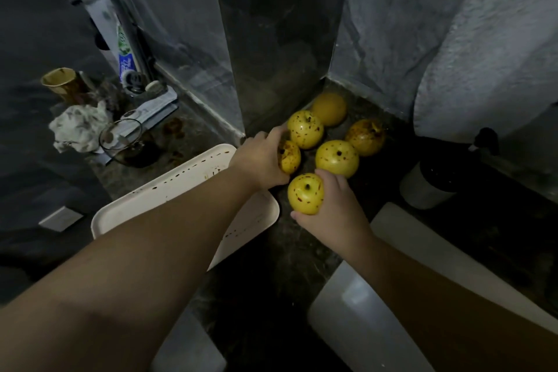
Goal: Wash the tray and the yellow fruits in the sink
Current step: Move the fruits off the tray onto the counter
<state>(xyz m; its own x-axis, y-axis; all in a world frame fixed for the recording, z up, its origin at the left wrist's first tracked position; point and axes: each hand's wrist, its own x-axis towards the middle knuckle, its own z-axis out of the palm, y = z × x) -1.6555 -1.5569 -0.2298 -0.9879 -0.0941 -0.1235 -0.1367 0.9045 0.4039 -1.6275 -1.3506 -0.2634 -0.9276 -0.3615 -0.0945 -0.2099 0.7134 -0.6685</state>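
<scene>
Several yellow fruits with brown specks lie on the dark stone counter near the wall corner. My left hand point(259, 160) grips one spotted fruit point(290, 157) at the left of the group. My right hand point(335, 208) holds another yellow fruit point(305, 194) at the front. Loose ones sit behind: one point(305, 129), one point(337, 158), one point(366, 136) and a plainer orange-yellow one point(329, 109). A cream tray point(169, 190) with dark stains lies left of the fruits, partly under my left forearm.
The white sink point(356, 320) opens at the lower right, its rim point(422, 238) under my right arm. A glass cup point(120, 139), crumpled cloth point(78, 127), gold cup point(60, 81) and toothpaste tube point(120, 45) crowd the left. A dark bottle point(434, 181) stands right.
</scene>
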